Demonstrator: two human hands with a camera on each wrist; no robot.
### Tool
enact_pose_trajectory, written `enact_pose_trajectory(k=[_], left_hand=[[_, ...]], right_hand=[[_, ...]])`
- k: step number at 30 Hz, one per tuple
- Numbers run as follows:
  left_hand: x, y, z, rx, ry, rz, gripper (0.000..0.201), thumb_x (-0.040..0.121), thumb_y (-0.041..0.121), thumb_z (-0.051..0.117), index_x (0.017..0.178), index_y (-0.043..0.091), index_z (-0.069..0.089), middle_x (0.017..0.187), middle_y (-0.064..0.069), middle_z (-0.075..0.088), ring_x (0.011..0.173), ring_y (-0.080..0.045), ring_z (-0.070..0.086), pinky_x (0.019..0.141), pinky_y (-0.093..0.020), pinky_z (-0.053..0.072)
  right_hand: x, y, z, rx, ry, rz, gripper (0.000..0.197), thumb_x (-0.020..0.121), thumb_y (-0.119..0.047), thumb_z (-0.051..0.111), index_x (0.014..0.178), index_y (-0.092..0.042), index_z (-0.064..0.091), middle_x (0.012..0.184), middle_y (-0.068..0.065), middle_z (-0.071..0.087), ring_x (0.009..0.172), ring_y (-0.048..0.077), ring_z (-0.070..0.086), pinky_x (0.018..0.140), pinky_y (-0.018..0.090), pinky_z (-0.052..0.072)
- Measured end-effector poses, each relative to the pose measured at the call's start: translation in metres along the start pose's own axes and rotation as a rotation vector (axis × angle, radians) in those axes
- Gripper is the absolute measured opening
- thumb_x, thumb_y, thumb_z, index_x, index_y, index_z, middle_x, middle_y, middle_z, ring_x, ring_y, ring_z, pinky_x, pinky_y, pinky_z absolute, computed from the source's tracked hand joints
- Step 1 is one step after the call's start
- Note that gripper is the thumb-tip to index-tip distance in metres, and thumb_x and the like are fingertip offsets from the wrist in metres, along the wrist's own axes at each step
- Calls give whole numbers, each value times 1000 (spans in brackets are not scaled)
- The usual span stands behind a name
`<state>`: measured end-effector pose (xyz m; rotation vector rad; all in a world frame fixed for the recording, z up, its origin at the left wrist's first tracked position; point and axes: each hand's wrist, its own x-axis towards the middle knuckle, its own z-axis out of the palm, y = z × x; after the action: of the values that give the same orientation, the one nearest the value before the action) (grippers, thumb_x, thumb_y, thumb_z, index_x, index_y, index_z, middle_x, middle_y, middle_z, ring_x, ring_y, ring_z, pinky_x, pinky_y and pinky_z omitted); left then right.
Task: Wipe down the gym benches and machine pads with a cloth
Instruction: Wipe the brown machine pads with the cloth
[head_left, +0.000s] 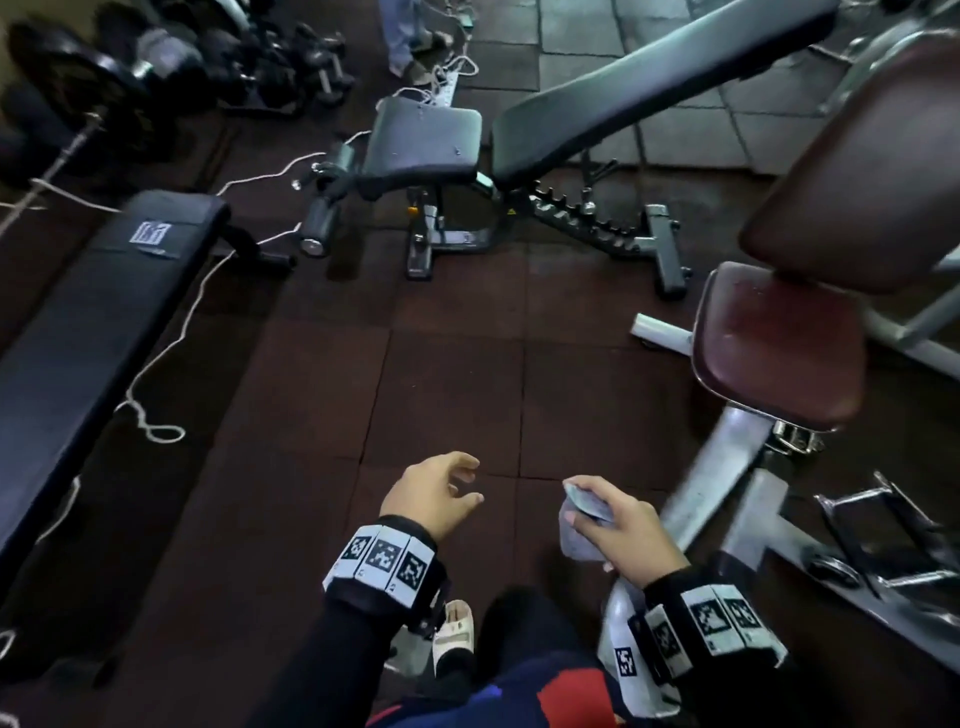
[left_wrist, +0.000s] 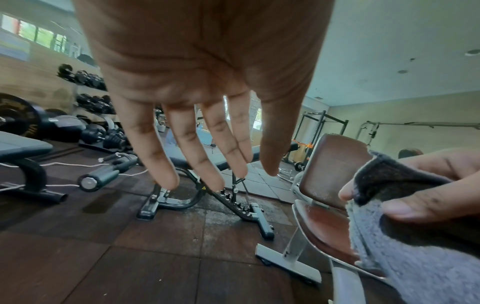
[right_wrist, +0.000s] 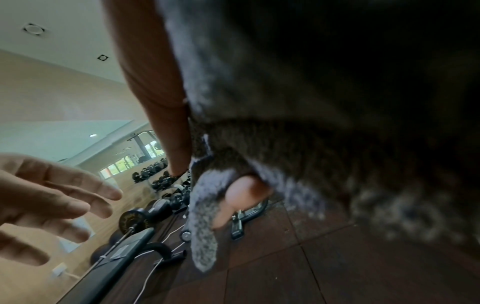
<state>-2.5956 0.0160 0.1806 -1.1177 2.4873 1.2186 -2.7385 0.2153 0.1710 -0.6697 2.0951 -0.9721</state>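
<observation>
While head view shows only floor, left wrist view adds ceiling, power rack (left_wrist: 323, 131). Rubber-tile floor (head_left: 457, 395); maroon seat pad (head_left: 779, 338) ahead-right of right hand (head_left: 621, 525), which pinches grey cloth (head_left: 584, 525) folded under thumb. Left hand (head_left: 434, 493) beside it, fingers spread, holding nothing. Black flat bench (head_left: 88, 332) far left.

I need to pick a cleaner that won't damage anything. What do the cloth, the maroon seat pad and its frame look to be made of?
Cloth: fuzzy grey pile, probably microfibre or terry. Maroon seat pad: smooth, slightly glossy cover with soft highlights, likely vinyl or faux leather over foam. Frame: hard, pale grey tubing, looks like painted metal, with scuffs visible.
</observation>
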Motion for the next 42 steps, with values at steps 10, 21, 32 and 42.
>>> enact_pose_trajectory(k=[10, 21, 32, 42], left_hand=[[110, 59, 6, 57, -162, 107, 32, 78, 33, 69, 108, 39, 59, 91, 27, 61, 82, 5, 58, 84, -27, 51], [259, 200, 32, 194, -287, 279, 33, 81, 29, 68, 111, 38, 59, 89, 25, 57, 81, 2, 56, 85, -27, 50], [333, 311, 88, 319, -532, 437, 34, 80, 25, 68, 113, 34, 61, 94, 19, 62, 80, -4, 59, 87, -30, 50], [415, 419, 153, 431, -723, 621, 33, 78, 22, 71, 109, 32, 63, 87, 20, 61, 79, -1, 60, 85, -23, 50]], right_hand=[[68, 7, -44, 5, 145, 116, 32, 83, -22, 64, 94, -51, 56, 81, -11, 66, 64, -5, 61, 48, 11, 48], [161, 39, -164, 133, 334, 228, 36, 85, -24, 64, 91, -58, 54, 81, -10, 65, 69, 2, 64, 47, 22, 52], [178, 73, -235, 272, 553, 335, 31, 85, -22, 66, 96, -48, 55, 91, -6, 67, 76, 15, 65, 55, 18, 52], [197, 103, -295, 449, 812, 525, 48, 85, -17, 65, 83, -64, 55, 82, -29, 64, 73, -11, 61, 49, 7, 44]])
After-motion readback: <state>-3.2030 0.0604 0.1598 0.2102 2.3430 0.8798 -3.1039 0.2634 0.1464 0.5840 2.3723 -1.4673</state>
